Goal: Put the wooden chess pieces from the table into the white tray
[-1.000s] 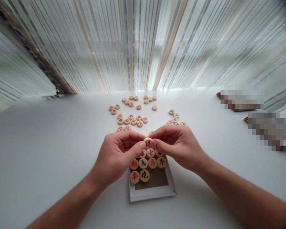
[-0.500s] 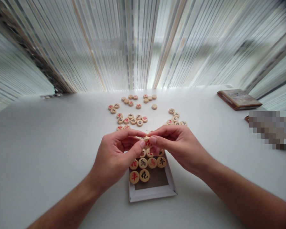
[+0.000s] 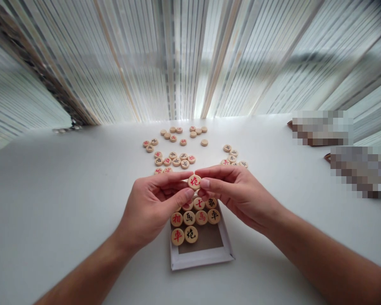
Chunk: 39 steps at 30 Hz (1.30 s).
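Note:
Both hands meet above a shallow white box [image 3: 203,256]. My left hand [image 3: 152,207] and my right hand [image 3: 238,192] pinch one round wooden chess piece [image 3: 194,182] with a red character between their fingertips, face toward me. Beneath the fingers, several wooden pieces [image 3: 195,218] with red or black characters lie in rows inside the box, filling its far part. The near part of the box shows bare brown bottom.
Several loose wooden pieces [image 3: 174,159] lie scattered on the white table [image 3: 66,190] beyond the box, with another small cluster [image 3: 231,156] to the right. Blurred-out items [image 3: 362,169] sit at the table's right edge. Striped blinds hang behind the table.
The pinched piece has risen slightly and its red character now shows fully above the fingertips. Both hands shifted a little upward and away from me.

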### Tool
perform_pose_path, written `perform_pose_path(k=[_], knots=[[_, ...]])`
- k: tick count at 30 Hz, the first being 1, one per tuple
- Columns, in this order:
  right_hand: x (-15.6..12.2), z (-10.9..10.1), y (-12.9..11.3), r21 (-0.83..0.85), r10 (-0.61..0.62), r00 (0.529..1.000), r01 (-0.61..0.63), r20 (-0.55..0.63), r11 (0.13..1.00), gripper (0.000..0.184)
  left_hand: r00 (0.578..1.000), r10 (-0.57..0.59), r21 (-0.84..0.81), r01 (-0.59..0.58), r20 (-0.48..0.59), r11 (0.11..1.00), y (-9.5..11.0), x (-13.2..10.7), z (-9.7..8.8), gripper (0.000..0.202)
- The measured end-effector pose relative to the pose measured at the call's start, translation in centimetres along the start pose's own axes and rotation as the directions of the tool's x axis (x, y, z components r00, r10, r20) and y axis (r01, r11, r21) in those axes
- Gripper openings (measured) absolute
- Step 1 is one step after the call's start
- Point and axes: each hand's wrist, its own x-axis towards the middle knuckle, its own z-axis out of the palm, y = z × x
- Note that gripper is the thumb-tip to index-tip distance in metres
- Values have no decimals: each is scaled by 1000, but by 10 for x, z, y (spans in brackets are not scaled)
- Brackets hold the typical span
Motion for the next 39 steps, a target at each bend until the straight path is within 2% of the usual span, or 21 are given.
perform_pose_path(k=[9, 14, 16, 19, 22, 25, 30, 36, 39], knots=[[0, -1, 2, -81, -55, 998, 58, 32, 995, 37, 999, 28, -5, -28, 16, 1000, 1, -1, 1, 36], [-1, 0, 5, -153, -101, 995, 100, -3, 983, 42, 995, 97, 148, -98, 16, 984, -2, -4, 0, 32], [-2, 1, 6, -181, -106, 994, 99, -31, 978, 41, 984, 176, 271, -175, 21, 946, -5, -6, 0, 28], [-2, 1, 7, -195, -93, 994, 79, -61, 978, 39, 943, 323, 450, -321, 74, 834, -7, -7, -1, 26], [-2, 1, 8, -166, -71, 995, 58, -72, 984, 35, 904, 402, 510, -417, 147, 752, -7, -7, -2, 30], [-2, 2, 7, -123, -61, 996, 53, -64, 991, 31, 896, 412, 498, -435, 162, 750, -7, -7, -2, 32], [-2, 1, 5, -95, -45, 999, 44, -14, 995, 25, 933, 345, 416, -356, 106, 837, -6, -8, -2, 29], [-2, 0, 4, -28, -29, 998, 31, 57, 999, 18, 974, 227, 196, -227, 25, 954, -2, -6, 1, 37], [-2, 0, 5, -33, -24, 997, 27, 67, 999, 23, 982, 188, 86, -188, 7, 978, 0, -5, 4, 37]])
